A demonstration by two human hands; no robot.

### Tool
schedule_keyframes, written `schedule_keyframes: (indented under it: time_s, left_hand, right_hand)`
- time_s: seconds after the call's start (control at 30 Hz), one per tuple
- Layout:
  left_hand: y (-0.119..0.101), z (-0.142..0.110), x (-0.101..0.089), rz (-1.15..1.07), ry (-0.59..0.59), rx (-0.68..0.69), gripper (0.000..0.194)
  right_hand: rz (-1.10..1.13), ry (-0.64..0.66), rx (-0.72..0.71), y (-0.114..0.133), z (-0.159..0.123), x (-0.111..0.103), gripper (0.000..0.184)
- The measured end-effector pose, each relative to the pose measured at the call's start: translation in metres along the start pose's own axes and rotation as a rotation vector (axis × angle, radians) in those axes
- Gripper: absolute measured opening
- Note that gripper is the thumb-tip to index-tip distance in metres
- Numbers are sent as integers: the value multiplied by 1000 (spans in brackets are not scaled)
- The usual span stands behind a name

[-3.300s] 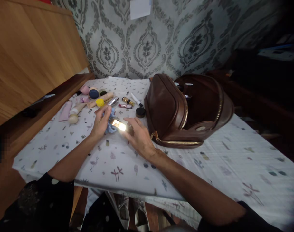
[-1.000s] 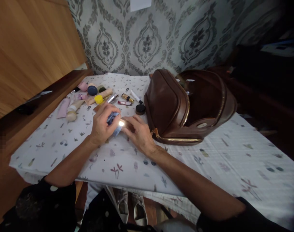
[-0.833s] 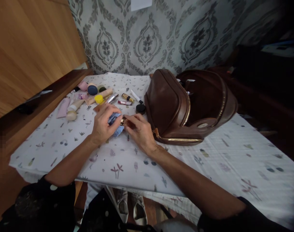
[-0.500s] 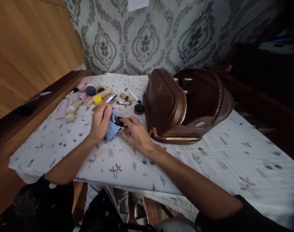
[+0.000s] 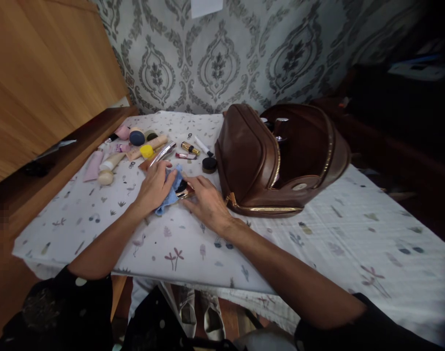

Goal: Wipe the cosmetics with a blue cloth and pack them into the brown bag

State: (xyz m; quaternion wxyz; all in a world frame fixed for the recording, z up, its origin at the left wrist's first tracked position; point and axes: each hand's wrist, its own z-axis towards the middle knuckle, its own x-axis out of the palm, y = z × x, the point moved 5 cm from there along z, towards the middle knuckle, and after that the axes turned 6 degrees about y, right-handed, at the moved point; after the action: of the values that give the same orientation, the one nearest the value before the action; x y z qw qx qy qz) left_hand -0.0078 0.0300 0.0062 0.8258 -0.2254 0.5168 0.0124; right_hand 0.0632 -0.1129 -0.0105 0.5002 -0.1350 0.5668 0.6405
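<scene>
My left hand [image 5: 155,188] is closed on a crumpled blue cloth [image 5: 166,204]. Against the cloth is a small black item [image 5: 182,186] with shiny gold-coloured parts beside it; its kind is hard to make out. My right hand [image 5: 208,204] grips this item from the right, thumb low and fingers above. Both hands are close together just over the tablecloth, left of a brown leather bag [image 5: 244,161]. Behind my hands lie a silver tube [image 5: 163,153], a pink lip tube [image 5: 185,156], a gold-and-black tube [image 5: 190,148] and a round black jar [image 5: 209,165].
The brown bag stands unzipped, with a few items showing inside. At the left lie several cosmetics, among them a pink tube [image 5: 94,165], a yellow-capped item [image 5: 146,150] and a dark blue round lid [image 5: 136,137]. A wooden panel [image 5: 57,53] borders the table [image 5: 207,263] on the left.
My left thumb and the cloth have shifted across the black item, covering more of it. My right hand stays nearly in place, still gripping. The view has tilted slightly.
</scene>
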Motion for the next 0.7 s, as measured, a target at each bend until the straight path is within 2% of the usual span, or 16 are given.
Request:
schedule_keyframes:
  time_s: [0.13, 0.3, 0.43, 0.6, 0.7]
  left_hand:
    - [0, -3, -6, 54, -4, -72, 24]
    - [-10, 1, -8, 34, -54, 0, 7]
    - [-13, 8, -5, 57, -48, 32, 3]
    - [-19, 11, -1, 115, 8, 41, 12]
    - [-30, 7, -1, 141, 44, 117, 22]
  right_hand:
    - [2, 16, 48, -3, 1, 2, 58]
    - [41, -2, 75, -5, 2, 2, 63]
    - [82, -17, 74, -6, 2, 2, 67]
    - [119, -24, 78, -9, 2, 3, 71]
    - [145, -32, 79, -10, 2, 3, 79]
